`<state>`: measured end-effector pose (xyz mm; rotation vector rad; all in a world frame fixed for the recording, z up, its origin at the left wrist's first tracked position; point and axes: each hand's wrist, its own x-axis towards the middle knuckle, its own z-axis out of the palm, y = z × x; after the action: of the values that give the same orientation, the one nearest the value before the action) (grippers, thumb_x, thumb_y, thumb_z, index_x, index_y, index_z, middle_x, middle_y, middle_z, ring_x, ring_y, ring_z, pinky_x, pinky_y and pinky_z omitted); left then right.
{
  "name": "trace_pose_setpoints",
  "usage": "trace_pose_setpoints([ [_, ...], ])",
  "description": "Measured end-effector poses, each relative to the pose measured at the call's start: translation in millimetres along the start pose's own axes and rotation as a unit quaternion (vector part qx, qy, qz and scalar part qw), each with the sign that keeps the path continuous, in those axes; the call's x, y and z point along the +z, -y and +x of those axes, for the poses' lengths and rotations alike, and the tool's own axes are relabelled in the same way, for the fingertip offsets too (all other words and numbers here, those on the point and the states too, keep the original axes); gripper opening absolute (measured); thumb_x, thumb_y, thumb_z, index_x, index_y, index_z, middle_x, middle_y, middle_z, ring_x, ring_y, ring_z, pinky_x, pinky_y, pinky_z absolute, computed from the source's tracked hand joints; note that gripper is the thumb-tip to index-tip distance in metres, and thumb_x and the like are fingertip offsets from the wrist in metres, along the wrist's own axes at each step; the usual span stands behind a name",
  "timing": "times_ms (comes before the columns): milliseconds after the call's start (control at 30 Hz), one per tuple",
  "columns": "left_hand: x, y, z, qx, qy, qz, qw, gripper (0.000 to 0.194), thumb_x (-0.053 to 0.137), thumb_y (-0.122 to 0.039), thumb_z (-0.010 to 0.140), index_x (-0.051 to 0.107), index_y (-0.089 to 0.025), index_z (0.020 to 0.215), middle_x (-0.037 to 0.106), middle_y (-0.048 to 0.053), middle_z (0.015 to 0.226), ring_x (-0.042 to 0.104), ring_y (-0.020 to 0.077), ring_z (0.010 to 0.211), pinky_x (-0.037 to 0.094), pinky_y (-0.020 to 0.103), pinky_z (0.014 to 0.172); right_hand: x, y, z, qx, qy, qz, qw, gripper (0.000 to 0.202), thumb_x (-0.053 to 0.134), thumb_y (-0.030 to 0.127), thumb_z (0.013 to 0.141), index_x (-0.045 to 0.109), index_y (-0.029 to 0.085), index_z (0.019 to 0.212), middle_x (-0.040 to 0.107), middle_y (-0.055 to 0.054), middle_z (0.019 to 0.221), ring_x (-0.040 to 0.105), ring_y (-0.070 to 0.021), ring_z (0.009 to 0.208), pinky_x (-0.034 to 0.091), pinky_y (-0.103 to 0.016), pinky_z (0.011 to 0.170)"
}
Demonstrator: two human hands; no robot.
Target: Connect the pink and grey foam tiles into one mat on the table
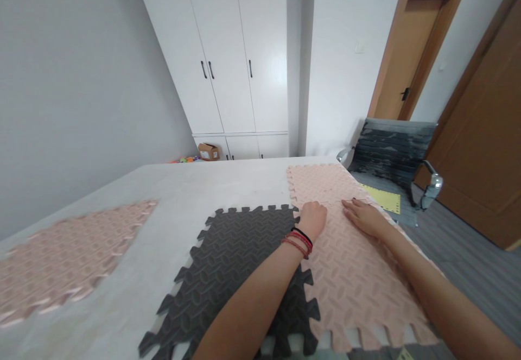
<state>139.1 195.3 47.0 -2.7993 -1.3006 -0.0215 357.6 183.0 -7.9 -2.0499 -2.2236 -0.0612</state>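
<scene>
My left hand (313,218), with red and black bands at the wrist, is curled into a fist. It presses down near the seam between two pink foam puzzle mats. Fingers stretched out flat, my right hand (363,216) rests on the same seam farther right. The near pink mat (362,284) lies under both hands, and the far pink mat (317,181) meets it edge to edge. To the left, a dark grey foam puzzle mat (240,251) lies alongside the near pink one, partly hidden by my left forearm.
Another pink mat (77,246) lies apart at the left of the white table (195,186). Beyond the right table edge stands a dark office chair (391,153) with a yellow sheet (382,198) on its seat. White cupboards (240,50) and a cardboard box (209,152) are behind the table.
</scene>
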Motion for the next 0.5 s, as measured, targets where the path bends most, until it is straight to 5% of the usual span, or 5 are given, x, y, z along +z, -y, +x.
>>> trace_pose_setpoints([
  [133,-6.0,16,-2,0.007,0.023,-0.099,0.995,0.033,0.056,-0.035,0.088,0.056,-0.016,0.114,0.058,0.008,0.117,0.057,0.0211,0.106,0.048,0.046,0.091,2,1,-3,0.014,-0.005,0.007,1.0,0.061,0.02,0.056,0.093,0.041,0.023,0.14,0.043,-0.012,0.143,0.037,-0.0255,0.133,0.031,-0.042,0.106],
  [267,-23.4,71,-24,0.025,0.06,-0.264,0.962,0.032,0.052,-0.021,0.087,0.056,-0.02,0.119,0.062,0.004,0.118,0.059,0.0147,0.104,0.047,0.035,0.093,1,0,-1,0.017,0.006,0.02,1.0,0.063,0.023,0.059,0.091,0.044,0.024,0.138,0.046,-0.011,0.14,0.038,-0.0266,0.132,0.031,-0.045,0.105],
  [333,-34.8,109,-52,-0.006,0.05,-0.338,0.94,0.039,0.042,-0.018,0.087,0.053,-0.023,0.125,0.06,0.002,0.125,0.057,0.0103,0.108,0.044,0.025,0.093,0,1,0,0.022,0.002,0.021,1.0,0.061,0.027,0.059,0.09,0.046,0.024,0.137,0.048,-0.011,0.139,0.039,-0.0277,0.131,0.031,-0.047,0.105],
  [500,-60.5,196,-163,-0.163,0.017,-0.428,0.889,0.05,0.037,-0.045,0.083,0.051,-0.02,0.125,0.058,0.005,0.129,0.06,0.0144,0.107,0.046,0.024,0.087,-1,8,1,0.048,-0.02,0.017,0.998,0.058,0.033,0.06,0.088,0.052,0.026,0.13,0.054,-0.012,0.132,0.048,-0.0308,0.121,0.034,-0.053,0.1],
])
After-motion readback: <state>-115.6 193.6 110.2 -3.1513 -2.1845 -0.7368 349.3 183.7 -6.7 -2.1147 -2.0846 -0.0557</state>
